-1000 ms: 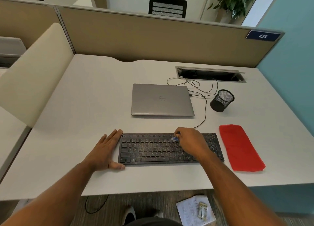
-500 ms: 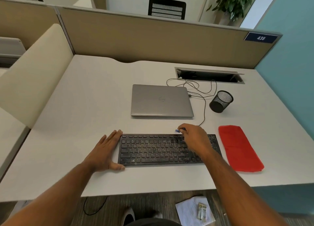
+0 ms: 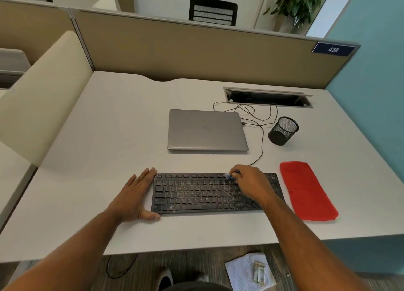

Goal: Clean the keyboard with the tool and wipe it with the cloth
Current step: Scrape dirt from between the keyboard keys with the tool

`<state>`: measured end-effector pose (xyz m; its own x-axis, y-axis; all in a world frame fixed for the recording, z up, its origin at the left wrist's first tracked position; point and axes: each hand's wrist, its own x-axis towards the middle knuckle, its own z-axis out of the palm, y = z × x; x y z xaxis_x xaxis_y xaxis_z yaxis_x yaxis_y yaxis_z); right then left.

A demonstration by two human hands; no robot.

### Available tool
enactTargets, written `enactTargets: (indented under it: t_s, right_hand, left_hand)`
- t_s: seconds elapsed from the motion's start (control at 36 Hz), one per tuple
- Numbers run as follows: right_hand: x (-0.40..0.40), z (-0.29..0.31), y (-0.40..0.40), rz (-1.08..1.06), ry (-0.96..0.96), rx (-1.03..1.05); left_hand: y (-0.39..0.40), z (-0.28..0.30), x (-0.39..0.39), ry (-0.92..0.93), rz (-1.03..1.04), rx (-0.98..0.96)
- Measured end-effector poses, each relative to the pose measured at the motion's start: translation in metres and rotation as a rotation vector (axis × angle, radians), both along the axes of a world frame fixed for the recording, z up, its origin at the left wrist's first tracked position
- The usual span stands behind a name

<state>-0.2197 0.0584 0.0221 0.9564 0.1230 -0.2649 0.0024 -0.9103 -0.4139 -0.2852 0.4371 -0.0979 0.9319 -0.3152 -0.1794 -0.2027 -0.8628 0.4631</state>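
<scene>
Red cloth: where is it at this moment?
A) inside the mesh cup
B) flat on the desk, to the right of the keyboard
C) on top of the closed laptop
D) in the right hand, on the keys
B: the cloth lies flat on the desk, right of the keyboard, and no hand touches it; the right hand holds a small blue tool at the keys.
</scene>
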Motion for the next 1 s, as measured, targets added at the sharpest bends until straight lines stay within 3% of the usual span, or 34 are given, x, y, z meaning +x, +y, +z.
enactTargets:
  t_s: [0.11, 0.28, 0.44, 0.61, 0.86, 1.0]
  right_hand:
    - [0.005, 0.003, -0.002, 0.010, 0.055, -0.028]
    - [0.004, 0.004, -0.001, -0.040, -0.047, 0.028]
    - [0.004, 0.000, -0.006, -0.012, 0.040, -0.013]
    - [0.011, 0.006, -0.017, -0.137, -0.091, 0.085]
    - [0.006, -0.002, -0.015, -0.031, 0.052, 0.003]
    - [0.008, 0.007, -0.015, -0.085, -0.079, 0.050]
  left_hand:
    - [0.000, 0.000, 0.001, 0.001, -0.002, 0.007]
    - [0.000, 0.001, 0.000, -0.002, -0.016, 0.018]
    - [0.000, 0.003, 0.001, -0.007, -0.036, 0.028]
    - [0.000, 0.002, 0.000, -0.005, -0.037, 0.015]
    - [0.000, 0.003, 0.000, -0.008, -0.023, 0.007]
    - [0.000, 0.001, 0.000, -0.004, -0.017, 0.002]
